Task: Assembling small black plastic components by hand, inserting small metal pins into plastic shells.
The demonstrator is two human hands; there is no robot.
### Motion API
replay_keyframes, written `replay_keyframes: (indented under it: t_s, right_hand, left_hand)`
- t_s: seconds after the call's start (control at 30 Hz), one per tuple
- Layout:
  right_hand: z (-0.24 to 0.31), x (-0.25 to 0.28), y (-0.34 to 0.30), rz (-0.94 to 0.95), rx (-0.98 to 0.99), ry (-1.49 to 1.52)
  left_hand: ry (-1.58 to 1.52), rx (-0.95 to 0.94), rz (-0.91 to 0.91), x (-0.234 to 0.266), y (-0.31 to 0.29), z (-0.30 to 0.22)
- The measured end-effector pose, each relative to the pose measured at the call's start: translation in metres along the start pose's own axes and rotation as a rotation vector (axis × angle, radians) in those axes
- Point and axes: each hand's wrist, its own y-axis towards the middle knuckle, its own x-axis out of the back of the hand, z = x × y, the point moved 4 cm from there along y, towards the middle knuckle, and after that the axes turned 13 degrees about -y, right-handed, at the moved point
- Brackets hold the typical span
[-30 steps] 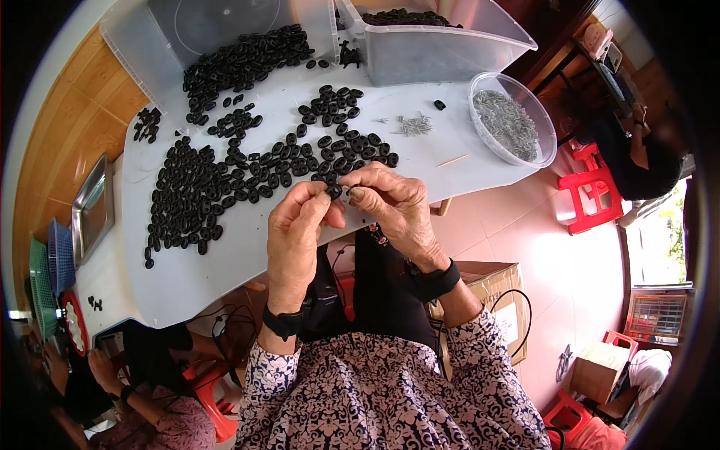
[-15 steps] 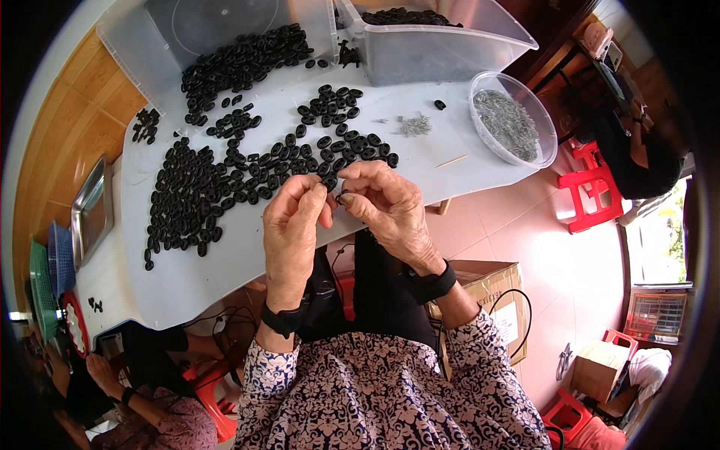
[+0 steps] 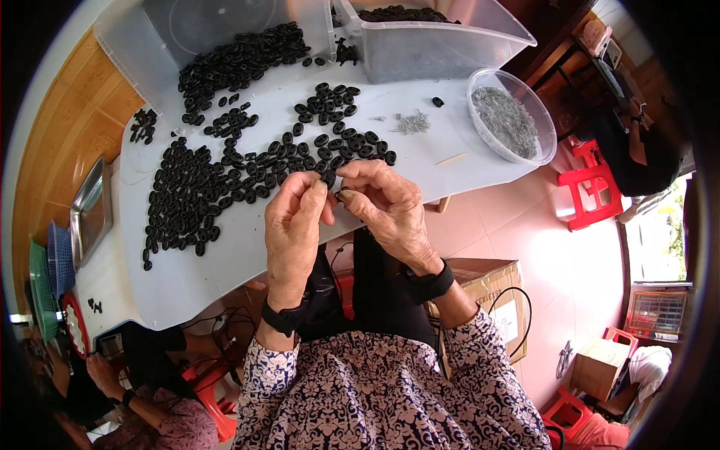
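Black oval piece point(image 3: 328, 178) sits pinched between the thumb and forefinger of the left hand point(image 3: 294, 217), raised in front of the near edge of the white desk point(image 3: 199, 289). Those two fingers are closed on it, with the wrist below and the piece at the tips. The right hand point(image 3: 388, 214) is just beside it, thumb and forefinger curled to a narrow gap; a tiny dark bit shows at its thumb tip, but I cannot tell whether it is gripped or merely behind.

By its look the piece should be light and stiff, likely hard plastic or rubber, and not easily broken. Its rounded, smooth-looking sides could let it roll or slip between dry fingertips, so the surest hold seems to be across the side edges, with the flat face left free. It is small enough that fingertips, not the palm, must do the work.

Many like pieces point(image 3: 184, 199) lie spread over the desk beyond the hands, mostly to the left. Farther right are a small heap of thin, pale slivers point(image 3: 412, 124), a thin stick point(image 3: 451, 159) and a round clear tub point(image 3: 548, 150) with more slivers. Slivers that fine probably bend easily.
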Motion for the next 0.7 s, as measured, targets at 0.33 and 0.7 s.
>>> replay_keyframes:
  t_s: [0.33, 0.7]
  right_hand:
    - [-0.001, 0.0, 0.0, 0.01, 0.009, 0.023]
    - [0.0, 0.002, -0.001, 0.033, -0.027, -0.06]
  left_hand:
    - [-0.001, 0.037, 0.021, 0.002, 0.003, 0.007]
    - [0.467, -0.153, 0.172, -0.008, 0.001, -0.012]
